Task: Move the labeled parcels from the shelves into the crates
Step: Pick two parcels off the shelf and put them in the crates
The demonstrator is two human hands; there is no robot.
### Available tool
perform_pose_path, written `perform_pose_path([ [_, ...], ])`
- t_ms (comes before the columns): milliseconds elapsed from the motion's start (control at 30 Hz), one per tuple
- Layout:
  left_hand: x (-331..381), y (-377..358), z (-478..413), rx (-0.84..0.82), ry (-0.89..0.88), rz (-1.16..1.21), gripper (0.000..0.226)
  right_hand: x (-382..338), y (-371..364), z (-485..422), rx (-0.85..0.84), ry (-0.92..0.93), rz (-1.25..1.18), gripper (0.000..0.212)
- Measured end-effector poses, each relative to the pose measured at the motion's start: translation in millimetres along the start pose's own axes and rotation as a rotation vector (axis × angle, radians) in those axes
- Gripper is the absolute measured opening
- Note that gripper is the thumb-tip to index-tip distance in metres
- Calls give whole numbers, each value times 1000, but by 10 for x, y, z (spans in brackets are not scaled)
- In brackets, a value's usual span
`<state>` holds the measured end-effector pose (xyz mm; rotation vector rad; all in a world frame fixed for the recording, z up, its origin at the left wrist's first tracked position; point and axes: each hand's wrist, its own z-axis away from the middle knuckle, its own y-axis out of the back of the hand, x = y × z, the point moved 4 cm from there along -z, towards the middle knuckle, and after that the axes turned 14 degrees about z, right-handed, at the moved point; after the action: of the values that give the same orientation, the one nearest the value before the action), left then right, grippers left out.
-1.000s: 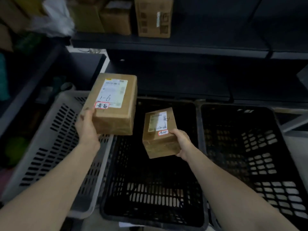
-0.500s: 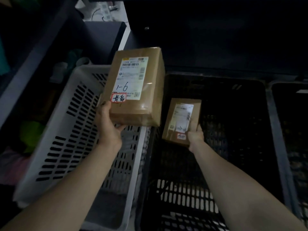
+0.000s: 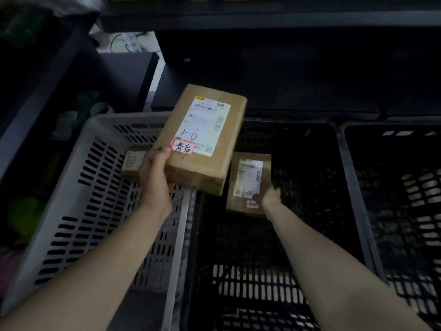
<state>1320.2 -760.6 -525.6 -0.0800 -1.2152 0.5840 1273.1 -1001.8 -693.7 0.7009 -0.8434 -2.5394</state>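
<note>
Crates stand in a row under a dark shelf [image 3: 262, 20], and the middle black crate [image 3: 298, 125] serves as the marker. Just left of it, touching side to side, is a white slotted crate [image 3: 71, 199]. A small brown parcel [image 3: 131, 163] lies inside this one, partly hidden behind the left hand [image 3: 155, 180].

That hand grips the lower left corner of a large brown parcel [image 3: 202, 144], thumb on top beside a red-bordered sticker. The parcel is held in the air over the middle crate's left rim, tilted, its white label facing up with "1-6" written on it.

Inside the middle crate, toward its left side, a smaller brown parcel [image 3: 248, 185] shows label up, with a red-bordered sticker at its near end. The right hand [image 3: 270, 198] is at this parcel's near right corner. It is blurred, so I cannot tell whether its fingers grasp the parcel or have let go.

Right of the middle crate, another black crate [image 3: 393, 126] stands against it.
</note>
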Motion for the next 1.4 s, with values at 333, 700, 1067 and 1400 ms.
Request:
perform_pose_path([
  [333,-215,-29,-103,-3,-105,33,35,61,-374,-439,-110,133,-268,91],
  [700,-124,-204,119,47,-87,64,13,-71,70,-136,6,154,-19,50],
  [1067,-207,-1381,810,-308,53,10,30,-271,1936,1149,-390,307,-824,85],
  [1400,-1269,-2488,1626,-719,132,-626,34,1509,3175,763,-19,266,-789,80],
])
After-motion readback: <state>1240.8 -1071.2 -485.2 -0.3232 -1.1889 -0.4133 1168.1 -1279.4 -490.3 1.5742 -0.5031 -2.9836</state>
